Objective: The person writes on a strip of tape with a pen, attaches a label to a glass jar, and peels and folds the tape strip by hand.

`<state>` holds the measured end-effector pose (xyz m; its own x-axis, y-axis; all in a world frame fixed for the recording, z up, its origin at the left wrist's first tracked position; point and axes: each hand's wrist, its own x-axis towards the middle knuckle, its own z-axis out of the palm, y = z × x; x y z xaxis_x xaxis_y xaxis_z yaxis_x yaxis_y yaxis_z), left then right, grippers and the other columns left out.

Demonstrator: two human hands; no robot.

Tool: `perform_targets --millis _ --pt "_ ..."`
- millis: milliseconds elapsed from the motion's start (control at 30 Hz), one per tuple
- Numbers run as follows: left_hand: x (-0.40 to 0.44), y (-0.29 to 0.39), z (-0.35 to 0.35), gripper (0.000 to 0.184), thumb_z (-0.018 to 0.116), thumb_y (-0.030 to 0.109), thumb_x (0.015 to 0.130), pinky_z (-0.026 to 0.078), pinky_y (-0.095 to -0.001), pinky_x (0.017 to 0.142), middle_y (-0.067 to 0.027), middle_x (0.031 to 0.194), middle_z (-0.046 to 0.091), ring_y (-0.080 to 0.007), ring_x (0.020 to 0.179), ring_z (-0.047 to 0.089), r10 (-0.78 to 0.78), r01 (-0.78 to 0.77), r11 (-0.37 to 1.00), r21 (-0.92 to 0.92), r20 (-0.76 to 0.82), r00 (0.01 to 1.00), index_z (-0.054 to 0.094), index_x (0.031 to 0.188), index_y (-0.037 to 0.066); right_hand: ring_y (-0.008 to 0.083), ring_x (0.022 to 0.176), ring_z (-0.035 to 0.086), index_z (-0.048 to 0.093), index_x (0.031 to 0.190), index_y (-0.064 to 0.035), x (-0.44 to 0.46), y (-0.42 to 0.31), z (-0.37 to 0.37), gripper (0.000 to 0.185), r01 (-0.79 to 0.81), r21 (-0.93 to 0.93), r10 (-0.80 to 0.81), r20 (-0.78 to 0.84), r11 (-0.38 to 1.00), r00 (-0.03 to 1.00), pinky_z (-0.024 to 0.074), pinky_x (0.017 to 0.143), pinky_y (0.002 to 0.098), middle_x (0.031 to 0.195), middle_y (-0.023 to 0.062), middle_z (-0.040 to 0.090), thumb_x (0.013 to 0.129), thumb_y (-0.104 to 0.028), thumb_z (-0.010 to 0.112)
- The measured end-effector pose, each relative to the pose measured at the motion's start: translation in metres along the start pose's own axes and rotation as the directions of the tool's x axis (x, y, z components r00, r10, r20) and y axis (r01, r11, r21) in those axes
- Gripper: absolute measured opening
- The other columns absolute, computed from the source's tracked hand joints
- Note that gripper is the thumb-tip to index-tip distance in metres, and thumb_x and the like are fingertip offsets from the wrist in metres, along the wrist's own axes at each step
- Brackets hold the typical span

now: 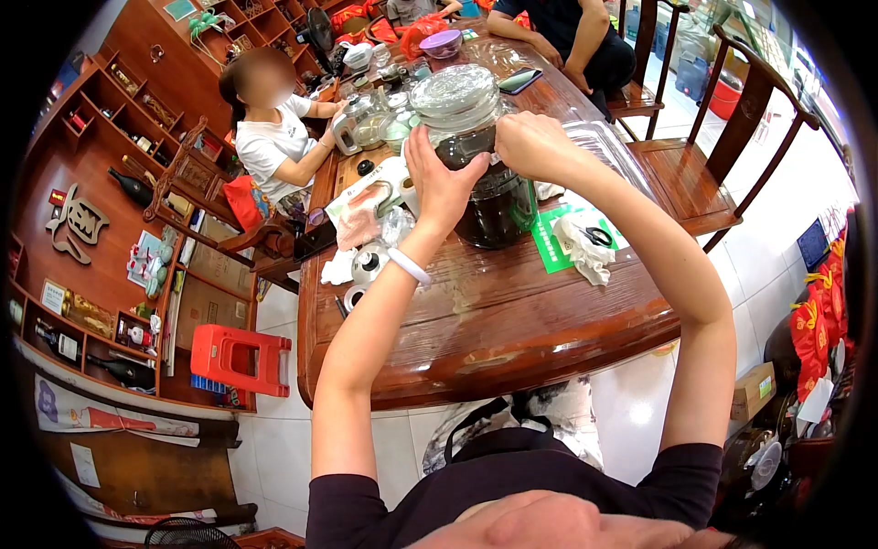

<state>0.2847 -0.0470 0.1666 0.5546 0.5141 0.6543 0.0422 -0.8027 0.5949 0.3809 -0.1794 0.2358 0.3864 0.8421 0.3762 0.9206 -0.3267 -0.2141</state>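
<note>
In front of me on the table stands a large glass jar (pixel 494 221) with dark contents and a thick clear glass lid (pixel 455 90). My left hand (pixel 443 180) is curved round the jar's left side below the lid, thumb across the front. At the jar's upper right, my right hand (pixel 540 146) is closed with the fingers tucked in; what it pinches is hidden. Right of the jar lie a green printed sheet (pixel 551 249), a crumpled white tissue (pixel 585 258) and what look like black scissor handles (pixel 598 236).
The glossy wooden table (pixel 476 320) also bears a pink cloth (pixel 364 218), a phone (pixel 519 80) and a purple bowl (pixel 442 42). A person in white (pixel 274 146) sits left, another in dark clothes at the far right. A wooden chair (pixel 686 183) and red stool (pixel 240 359) flank the table.
</note>
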Motion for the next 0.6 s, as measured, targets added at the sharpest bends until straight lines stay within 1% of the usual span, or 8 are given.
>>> perform_targets --millis 200,333,400,433,467,533,567,600 --pt "0.001 -0.003 0.002 0.093 0.075 0.036 0.064 0.018 -0.0453 0.108 -0.0267 0.135 0.029 -0.0402 0.129 0.021 -0.003 0.003 1.0 -0.01 -0.009 1.0 0.027 0.129 -0.01 0.0353 0.079 0.061 0.062 0.075 -0.0044 0.001 0.012 0.012 0.012 -0.07 0.104 0.079 -0.089 0.992 0.993 0.0476 0.068 0.0428 0.077 0.0154 0.064 0.074 -0.015 0.058" --pt "0.0 -0.003 0.004 0.093 0.076 0.036 0.064 0.018 -0.0452 0.108 -0.0265 0.135 0.029 -0.04 0.129 0.021 0.0 0.0 1.0 -0.009 -0.031 1.0 0.027 0.129 -0.01 0.0326 0.077 0.062 0.062 0.077 -0.0032 -0.004 0.023 0.015 0.014 -0.081 0.17 0.104 -0.134 0.982 0.986 0.0472 0.067 0.0407 0.075 0.0136 0.064 0.073 -0.016 0.062" --pt "0.0 -0.004 0.005 0.094 0.076 0.036 0.064 0.018 -0.0451 0.108 -0.0266 0.135 0.029 -0.0399 0.129 0.021 -0.002 0.001 1.0 -0.015 -0.034 0.999 0.027 0.129 -0.01 0.0287 0.073 0.061 0.062 0.08 -0.0027 -0.006 0.035 0.02 0.016 -0.12 0.374 0.199 -0.18 0.92 0.964 0.0467 0.065 0.0378 0.073 0.0121 0.063 0.073 -0.017 0.066" --pt "0.0 -0.004 0.005 0.094 0.076 0.035 0.063 0.018 -0.0451 0.108 -0.0265 0.135 0.028 -0.0398 0.129 0.021 -0.005 0.004 1.0 -0.012 -0.039 0.999 0.026 0.129 -0.009 0.0196 0.065 0.059 0.061 0.08 0.0002 -0.007 0.04 0.023 0.019 -0.101 0.412 0.202 -0.211 0.906 0.956 0.046 0.061 0.0323 0.068 0.0092 0.062 0.074 -0.017 0.068" --pt "0.0 -0.003 0.005 0.094 0.076 0.035 0.063 0.018 -0.0451 0.108 -0.0265 0.135 0.028 -0.0398 0.129 0.021 -0.009 0.008 1.0 -0.008 -0.044 0.999 0.026 0.129 -0.009 0.0196 0.065 0.059 0.061 0.08 0.0002 -0.009 0.046 0.025 0.019 -0.098 0.41 0.2 -0.214 0.907 0.956 0.046 0.061 0.0323 0.068 0.0092 0.062 0.074 -0.017 0.068" --pt "0.0 -0.002 0.004 0.094 0.076 0.034 0.063 0.018 -0.0449 0.108 -0.0265 0.135 0.028 -0.0396 0.129 0.021 -0.02 0.02 1.0 -0.01 -0.046 0.999 0.026 0.129 -0.01 0.0259 0.069 0.064 0.064 0.079 0.0001 -0.016 0.055 0.03 0.026 -0.114 0.591 0.239 -0.138 0.798 0.961 0.0485 0.064 0.0349 0.072 0.015 0.064 0.072 -0.025 0.068" --pt "-0.001 0.0 0.004 0.094 0.076 0.034 0.063 0.018 -0.0448 0.108 -0.0264 0.135 0.028 -0.0394 0.129 0.021 -0.031 0.031 0.999 -0.013 -0.045 0.998 0.026 0.129 -0.01 0.0197 0.064 0.062 0.064 0.075 0.0021 -0.019 0.053 0.036 0.031 -0.125 0.68 0.279 -0.121 0.722 0.953 0.0473 0.061 0.032 0.066 0.0127 0.063 0.071 -0.028 0.071" --pt "-0.001 0.0 0.005 0.094 0.076 0.034 0.063 0.018 -0.0448 0.108 -0.0264 0.135 0.028 -0.0394 0.129 0.021 -0.029 0.029 1.0 -0.013 -0.043 0.999 0.026 0.129 -0.01 0.0197 0.064 0.062 0.064 0.075 0.0021 -0.02 0.053 0.038 0.031 -0.126 0.681 0.281 -0.122 0.721 0.952 0.0473 0.061 0.032 0.066 0.0127 0.063 0.071 -0.028 0.071"
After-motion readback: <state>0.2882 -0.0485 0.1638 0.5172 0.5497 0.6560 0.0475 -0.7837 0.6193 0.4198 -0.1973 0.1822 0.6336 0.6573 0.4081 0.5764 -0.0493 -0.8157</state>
